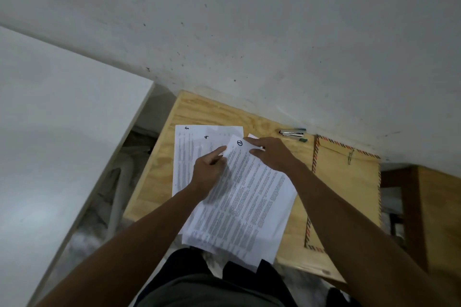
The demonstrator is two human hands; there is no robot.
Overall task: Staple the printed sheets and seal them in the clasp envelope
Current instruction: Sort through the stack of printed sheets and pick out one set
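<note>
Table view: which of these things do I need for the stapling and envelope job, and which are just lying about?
For the job:
- printed sheets, under both hands
- stapler, by the wall
- envelope, flap clasp visible

Lying about:
- small green thing beside the stapler, too small to identify
- clutter in the gap left of the table

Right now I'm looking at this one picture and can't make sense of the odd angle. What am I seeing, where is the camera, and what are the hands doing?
There is no machine here. The camera sits on a person's head and looks down, so both bare arms reach in from below. The left hand and right hand press on the top printed sheet, which lies tilted over other loose sheets on a small wooden table against a wall. Neither hand has lifted anything. A stapler lies untouched by the wall. The brown envelope with its metal clasp lies flat on the right.
</note>
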